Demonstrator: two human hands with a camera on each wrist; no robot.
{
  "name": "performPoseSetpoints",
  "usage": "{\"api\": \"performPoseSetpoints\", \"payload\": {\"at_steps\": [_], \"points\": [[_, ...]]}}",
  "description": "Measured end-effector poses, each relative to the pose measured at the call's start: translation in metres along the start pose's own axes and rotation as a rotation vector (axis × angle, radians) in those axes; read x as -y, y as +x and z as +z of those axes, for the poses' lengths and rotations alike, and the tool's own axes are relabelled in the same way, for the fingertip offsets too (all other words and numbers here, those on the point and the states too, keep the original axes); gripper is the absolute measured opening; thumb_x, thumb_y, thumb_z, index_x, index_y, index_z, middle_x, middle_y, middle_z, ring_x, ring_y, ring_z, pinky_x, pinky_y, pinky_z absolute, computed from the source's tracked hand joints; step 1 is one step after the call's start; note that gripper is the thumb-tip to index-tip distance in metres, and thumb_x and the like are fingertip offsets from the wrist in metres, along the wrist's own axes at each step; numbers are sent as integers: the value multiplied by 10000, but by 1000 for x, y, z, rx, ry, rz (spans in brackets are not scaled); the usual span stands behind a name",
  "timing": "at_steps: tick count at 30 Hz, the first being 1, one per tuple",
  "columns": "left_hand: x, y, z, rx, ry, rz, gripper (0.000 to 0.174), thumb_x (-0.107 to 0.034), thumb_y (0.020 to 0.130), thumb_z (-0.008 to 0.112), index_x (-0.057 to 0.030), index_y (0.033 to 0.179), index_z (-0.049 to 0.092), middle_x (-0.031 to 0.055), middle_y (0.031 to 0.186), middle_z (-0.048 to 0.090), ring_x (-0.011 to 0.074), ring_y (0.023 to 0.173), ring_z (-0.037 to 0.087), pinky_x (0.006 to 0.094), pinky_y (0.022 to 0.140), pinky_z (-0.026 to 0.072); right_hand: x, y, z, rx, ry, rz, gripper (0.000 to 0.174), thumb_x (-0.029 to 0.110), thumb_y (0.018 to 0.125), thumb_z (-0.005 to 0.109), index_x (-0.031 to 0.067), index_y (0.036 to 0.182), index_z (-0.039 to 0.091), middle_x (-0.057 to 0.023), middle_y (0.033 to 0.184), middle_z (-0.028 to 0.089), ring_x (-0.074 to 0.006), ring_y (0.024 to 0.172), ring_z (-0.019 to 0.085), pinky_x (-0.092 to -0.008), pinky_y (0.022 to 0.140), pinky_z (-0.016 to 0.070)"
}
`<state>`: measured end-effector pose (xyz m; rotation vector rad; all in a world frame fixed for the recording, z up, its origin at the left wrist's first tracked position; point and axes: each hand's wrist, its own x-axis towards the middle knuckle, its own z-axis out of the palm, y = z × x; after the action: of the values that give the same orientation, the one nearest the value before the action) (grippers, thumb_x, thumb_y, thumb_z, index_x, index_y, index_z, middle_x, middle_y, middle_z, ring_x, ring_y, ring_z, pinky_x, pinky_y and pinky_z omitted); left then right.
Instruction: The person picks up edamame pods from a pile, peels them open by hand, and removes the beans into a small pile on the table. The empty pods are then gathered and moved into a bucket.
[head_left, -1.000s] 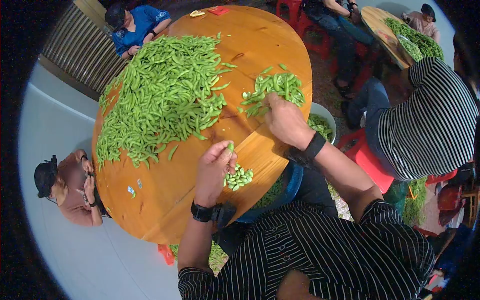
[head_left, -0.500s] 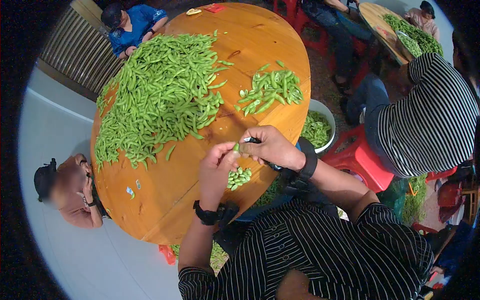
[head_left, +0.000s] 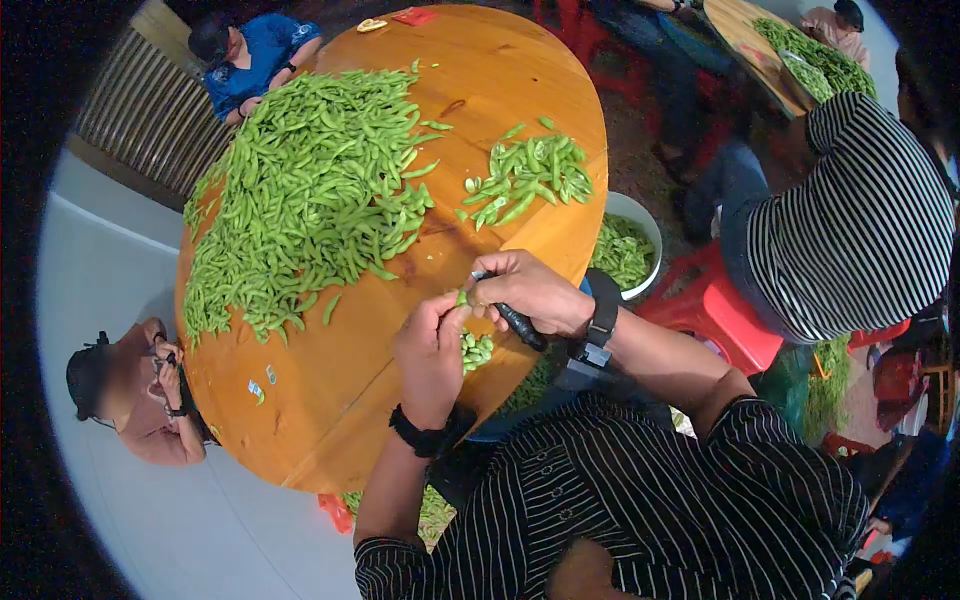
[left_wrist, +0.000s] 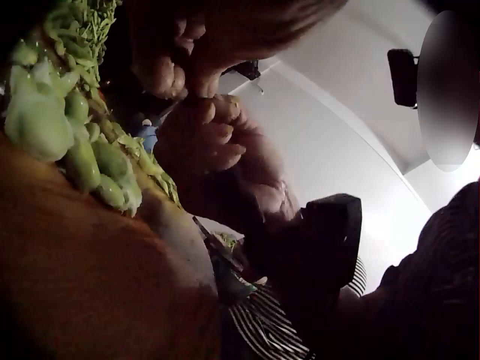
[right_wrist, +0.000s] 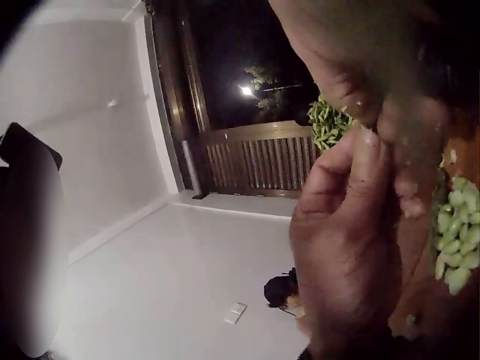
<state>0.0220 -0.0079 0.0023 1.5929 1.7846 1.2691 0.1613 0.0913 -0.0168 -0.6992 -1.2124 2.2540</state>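
My left hand pinches a green bean pod between thumb and fingertips over the table's near edge. My right hand grips a slim black-handled tool and meets the left fingertips at the pod; the tool's working end is mostly hidden by fingers. Just beneath the hands lies a small heap of shelled green beans, also seen in the right wrist view as pale beans. Fingers of both hands come together in the left wrist view, where the pod is hidden.
A large pile of pods covers the far left of the round wooden table. Pods, some split, form a smaller pile at right. Beside the table stand a white bucket of pods and a red stool. Other people sit around.
My right hand has come back from the smaller pod pile to the left hand, and the black-handled tool now shows in it. The left hand stays near the beans, still pinching a green piece.
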Motion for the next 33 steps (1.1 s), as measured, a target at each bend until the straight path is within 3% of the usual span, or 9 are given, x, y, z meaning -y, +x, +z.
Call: {"api": "performPoseSetpoints", "payload": {"at_steps": [4, 10, 15, 20, 23, 27, 30, 32, 33], "points": [[1, 0, 4, -62, 86, 136, 129, -81, 876, 604, 12, 964, 612, 81, 847, 651, 109, 729, 584, 265, 668, 478, 2, -1, 2, -18, 45, 26, 30, 58, 821, 597, 32, 816, 582, 2, 660, 560, -52, 537, 517, -206, 467, 428], [1, -2, 8, -80, -17, -19, 82, -46, 890, 590, 9, 951, 592, 105, 797, 640, 162, 706, 597, 291, 638, 470, -4, 2, 6, -45, 1, -16, 46, 61, 805, 601, 35, 791, 566, 0, 660, 558, -52, 527, 510, -206, 462, 425], [1, 2, 6, -45, -163, -170, 126, -116, 938, 548, -3, 963, 596, 37, 744, 596, 80, 581, 518, 229, 533, 415, -11, 5, 4, -49, -115, -101, 55, 60, 790, 608, 35, 768, 564, 15, 647, 550, -48, 515, 500, -210, 465, 413], [5, 13, 6, 11, -454, -465, 218, -222, 979, 486, -22, 944, 566, 14, 669, 534, 64, 526, 478, 213, 482, 402, -9, 5, 7, -188, -909, -631, 88, 71, 801, 607, 6, 763, 563, -14, 628, 572, -127, 559, 563, -291, 508, 439], [10, 18, 6, 24, -651, -568, 244, -253, 989, 467, -33, 918, 547, 9, 636, 510, 68, 511, 471, 216, 464, 399, -8, 7, 5, -173, -1008, -626, 111, 77, 810, 629, -11, 805, 562, -67, 661, 596, -186, 588, 589, -314, 563, 466], [14, 21, 8, 5, -630, -503, 248, -264, 988, 471, -40, 916, 548, 9, 646, 516, 61, 502, 463, 218, 445, 384, -4, 5, 10, -173, -741, -537, 155, 97, 820, 661, -17, 877, 573, -72, 711, 619, -163, 659, 615, -300, 627, 485], [9, 21, 11, 6, -535, -477, 248, -274, 985, 482, -42, 935, 554, 0, 669, 519, 55, 520, 459, 210, 455, 381, -2, 4, 14, -273, -683, -663, 204, 105, 836, 672, -23, 968, 584, -53, 777, 641, -107, 761, 619, -279, 685, 492], [13, 21, 10, 14, -597, -499, 246, -279, 982, 489, -47, 944, 559, -3, 681, 524, 54, 531, 458, 206, 463, 379, 5, 0, 12, -27, -420, -371, 192, 81, 842, 663, -24, 990, 599, -59, 815, 652, -89, 822, 614, -268, 703, 494], [12, 23, 7, 16, -657, -529, 245, -284, 980, 496, -51, 954, 565, -7, 692, 528, 53, 542, 457, 201, 470, 377, 3, 2, 11, -29, -420, -375, 192, 81, 842, 663, -24, 990, 599, -59, 815, 652, -89, 822, 614, -268, 703, 494]]}}
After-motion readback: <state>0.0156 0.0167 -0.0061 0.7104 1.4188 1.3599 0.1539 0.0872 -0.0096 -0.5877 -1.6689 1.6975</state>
